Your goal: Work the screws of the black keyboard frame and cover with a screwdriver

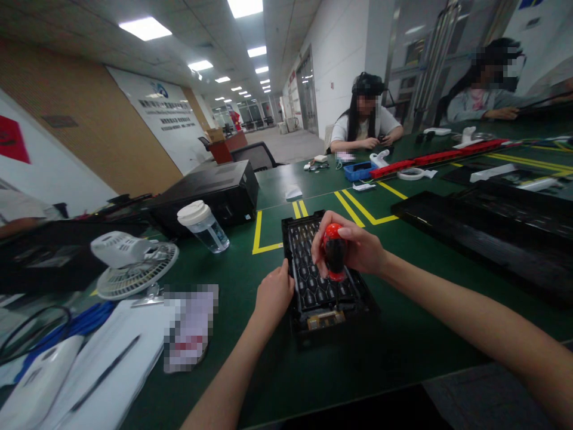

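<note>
A black rectangular frame with rows of dark cells inside lies on the green table. A small brownish circuit board shows at its near end. My right hand is wrapped round a red and black screwdriver handle, held upright over the near right part of the frame; its tip is hard to make out. My left hand rests against the frame's left edge, with its fingers closed on that edge.
At the left are a white fan, a lidded cup, a black case, papers and a pen. Large black panels lie at the right. Beyond are a blue tray, a red strip and two people.
</note>
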Action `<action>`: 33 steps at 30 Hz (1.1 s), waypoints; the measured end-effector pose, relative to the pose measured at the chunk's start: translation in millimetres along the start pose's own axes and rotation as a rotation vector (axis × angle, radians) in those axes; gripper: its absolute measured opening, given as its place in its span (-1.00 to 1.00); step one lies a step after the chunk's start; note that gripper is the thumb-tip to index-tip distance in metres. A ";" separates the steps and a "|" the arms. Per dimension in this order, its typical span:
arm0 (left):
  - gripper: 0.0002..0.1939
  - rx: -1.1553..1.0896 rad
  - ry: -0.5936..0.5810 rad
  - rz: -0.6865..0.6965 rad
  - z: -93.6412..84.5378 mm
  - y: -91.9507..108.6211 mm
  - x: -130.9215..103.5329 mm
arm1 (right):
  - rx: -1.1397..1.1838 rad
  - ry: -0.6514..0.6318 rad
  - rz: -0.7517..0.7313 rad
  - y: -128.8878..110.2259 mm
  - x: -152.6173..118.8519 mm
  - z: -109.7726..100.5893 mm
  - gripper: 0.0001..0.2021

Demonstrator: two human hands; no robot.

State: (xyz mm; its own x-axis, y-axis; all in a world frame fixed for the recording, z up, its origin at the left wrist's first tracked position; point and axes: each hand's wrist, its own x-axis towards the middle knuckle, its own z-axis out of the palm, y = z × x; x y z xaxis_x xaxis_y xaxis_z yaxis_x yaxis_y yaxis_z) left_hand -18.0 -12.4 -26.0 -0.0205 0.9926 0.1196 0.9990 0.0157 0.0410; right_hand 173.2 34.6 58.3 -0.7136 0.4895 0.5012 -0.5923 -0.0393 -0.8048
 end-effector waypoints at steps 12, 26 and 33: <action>-0.53 0.004 -0.015 -0.021 -0.8 -0.3 0.2 | 0.014 -0.015 0.032 7.0 -2.3 -4.9 -0.74; -0.52 -0.011 -0.017 -0.030 0.1 -0.1 0.1 | -0.107 0.061 -0.009 7.4 -9.3 3.2 -0.79; -0.53 -0.013 -0.012 -0.007 -0.1 -0.6 -0.2 | -0.141 0.083 -0.041 7.4 -11.9 7.3 -0.80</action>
State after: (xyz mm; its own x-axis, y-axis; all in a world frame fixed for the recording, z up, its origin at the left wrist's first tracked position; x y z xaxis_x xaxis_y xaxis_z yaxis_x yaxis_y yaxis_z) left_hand -18.6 -12.6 -26.0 -0.0270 0.9939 0.1072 0.9983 0.0213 0.0544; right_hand 174.6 22.2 48.7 -0.6531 0.5586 0.5112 -0.5575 0.1022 -0.8239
